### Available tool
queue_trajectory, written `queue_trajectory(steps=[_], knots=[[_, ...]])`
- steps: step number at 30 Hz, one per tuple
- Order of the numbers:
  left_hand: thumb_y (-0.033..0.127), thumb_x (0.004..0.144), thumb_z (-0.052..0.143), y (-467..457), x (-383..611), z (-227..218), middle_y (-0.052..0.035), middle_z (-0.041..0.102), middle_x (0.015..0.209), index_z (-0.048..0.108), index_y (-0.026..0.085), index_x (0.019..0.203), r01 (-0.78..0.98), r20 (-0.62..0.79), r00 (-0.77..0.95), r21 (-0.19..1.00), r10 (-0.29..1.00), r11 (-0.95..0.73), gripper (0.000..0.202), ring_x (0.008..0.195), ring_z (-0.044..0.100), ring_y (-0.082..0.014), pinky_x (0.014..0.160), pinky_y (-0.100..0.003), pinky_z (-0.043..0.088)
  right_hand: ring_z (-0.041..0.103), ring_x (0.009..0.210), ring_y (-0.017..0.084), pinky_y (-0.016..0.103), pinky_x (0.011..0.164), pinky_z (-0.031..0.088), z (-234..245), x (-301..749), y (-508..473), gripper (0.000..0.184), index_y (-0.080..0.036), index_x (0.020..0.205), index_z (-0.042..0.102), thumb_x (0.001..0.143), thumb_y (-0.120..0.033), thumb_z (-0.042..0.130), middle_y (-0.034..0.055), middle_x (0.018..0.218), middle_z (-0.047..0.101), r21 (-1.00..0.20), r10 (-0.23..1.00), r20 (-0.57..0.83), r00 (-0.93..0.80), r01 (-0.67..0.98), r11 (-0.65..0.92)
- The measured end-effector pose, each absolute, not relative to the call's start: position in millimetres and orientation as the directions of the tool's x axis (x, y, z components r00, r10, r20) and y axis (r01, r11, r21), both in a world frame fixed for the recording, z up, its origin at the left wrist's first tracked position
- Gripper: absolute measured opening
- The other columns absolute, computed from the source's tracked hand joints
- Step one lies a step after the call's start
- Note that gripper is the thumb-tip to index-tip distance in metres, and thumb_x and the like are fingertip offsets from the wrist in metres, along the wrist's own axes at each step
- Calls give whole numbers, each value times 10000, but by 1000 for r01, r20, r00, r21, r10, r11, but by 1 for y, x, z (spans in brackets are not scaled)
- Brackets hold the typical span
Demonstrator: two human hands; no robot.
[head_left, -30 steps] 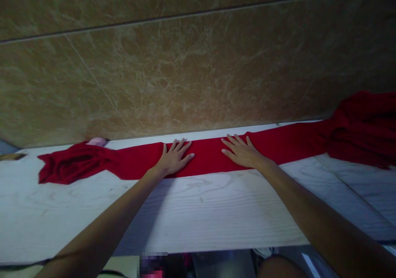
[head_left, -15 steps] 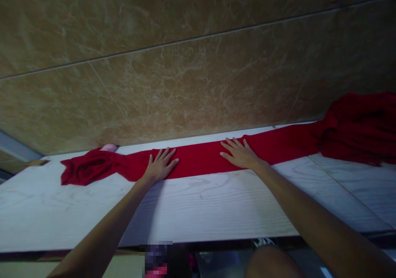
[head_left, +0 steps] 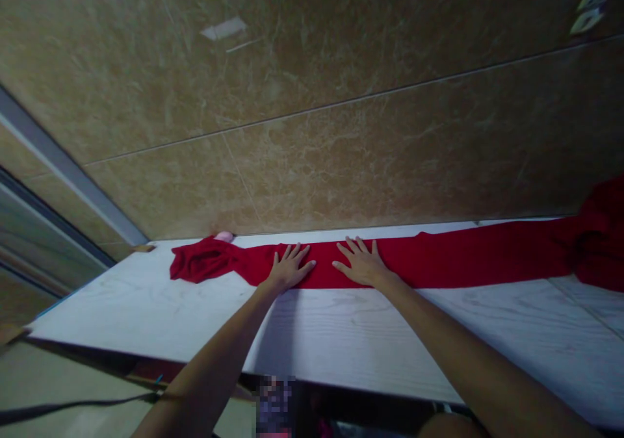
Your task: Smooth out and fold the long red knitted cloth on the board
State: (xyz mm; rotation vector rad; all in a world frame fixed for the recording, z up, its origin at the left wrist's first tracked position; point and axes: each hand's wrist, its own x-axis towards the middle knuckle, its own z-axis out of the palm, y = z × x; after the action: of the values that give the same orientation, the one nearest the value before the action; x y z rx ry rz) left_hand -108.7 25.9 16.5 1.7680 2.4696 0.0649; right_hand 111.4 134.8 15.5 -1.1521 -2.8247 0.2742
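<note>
A long strip of red cloth (head_left: 468, 254) lies along a white wood-grain surface (head_left: 341, 334), close to the wall. My left hand (head_left: 289, 268) rests palm down on the strip, fingers spread. Beside it to the right, my right hand (head_left: 361, 264) presses flat on the same cloth, its fingers also apart. Between the two hands the cloth is smooth. Its left end is crumpled, and at the right edge of the view it meets a bunched red heap. A small pink thing (head_left: 224, 236) pokes out behind the crumpled end; I cannot make out its kind.
A brown marbled tile wall (head_left: 312, 165) rises right behind the surface. At the left a grey metal frame (head_left: 73, 165) meets its back corner. A dark strap (head_left: 82, 404) hangs at the lower left, below the surface's front edge.
The view has turned left, so more of the left end and frame shows. My right hand has slid left along the cloth, closer to my left hand, which stays in place on it.
</note>
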Motion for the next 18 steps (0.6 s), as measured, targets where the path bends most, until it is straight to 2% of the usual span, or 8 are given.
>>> queue_trajectory(steps=[2,4,6,7,10,13,15,18], knots=[[514,1111,375,23,-131,26,-50,426,1761,456,336,1682,943,52,-328,76,943,324,604,1657,345,-299,1333,-623,283,136,1685,379,713,1320,86,8,108,134,777,-227,1744,352,1111,-675,310,127,1825,203,-189,696,-15,-718,686,703],[313,1089,366,14,-166,39,-50,535,1695,534,309,1622,912,193,-407,34,893,409,560,1583,471,-253,1303,-512,375,124,1686,379,714,1320,79,3,110,137,795,-225,1750,335,1106,-691,297,127,1827,194,-184,692,-14,-722,682,708],[119,976,384,-1,-207,52,-129,589,1638,565,200,1589,874,175,-480,14,860,486,644,1523,546,-269,1248,-475,447,116,1687,378,715,1320,76,0,113,141,816,-231,1754,323,1098,-714,284,120,1829,185,-182,684,-9,-729,674,716],[83,923,415,-11,-226,58,-160,618,1602,596,163,1554,862,146,-502,-1,853,507,661,1481,588,-285,1206,-458,488,118,1687,378,715,1321,77,-1,115,143,825,-230,1754,323,1095,-723,279,120,1829,185,-182,682,-9,-732,672,718],[96,818,535,-38,-274,70,-194,652,1550,668,153,1459,838,58,-539,-61,840,542,657,1453,608,-346,1169,-480,512,125,1685,385,721,1320,71,-4,124,151,837,-214,1750,335,1091,-727,275,122,1825,187,-180,688,-14,-726,678,712],[215,814,605,-55,-300,73,-185,666,1524,688,206,1401,826,14,-542,-174,840,536,593,1439,600,-385,1183,-538,479,128,1683,393,722,1321,68,-9,136,159,837,-220,1747,345,1086,-729,284,112,1825,196,-168,701,-7,-713,692,702],[291,812,634,-57,-310,72,-173,678,1495,721,225,1276,839,22,-489,-261,872,477,477,1427,588,-393,1194,-551,450,138,1681,392,713,1325,80,-13,143,163,839,-241,1746,353,1078,-744,289,99,1824,218,-157,707,7,-708,697,699],[319,785,662,-57,-321,73,-140,726,1379,722,234,1053,887,-23,-381,-290,924,359,288,1379,604,-368,1183,-485,454,143,1682,381,695,1332,101,-16,149,167,839,-272,1745,357,1072,-766,277,76,1823,230,-143,709,13,-705,701,699]])
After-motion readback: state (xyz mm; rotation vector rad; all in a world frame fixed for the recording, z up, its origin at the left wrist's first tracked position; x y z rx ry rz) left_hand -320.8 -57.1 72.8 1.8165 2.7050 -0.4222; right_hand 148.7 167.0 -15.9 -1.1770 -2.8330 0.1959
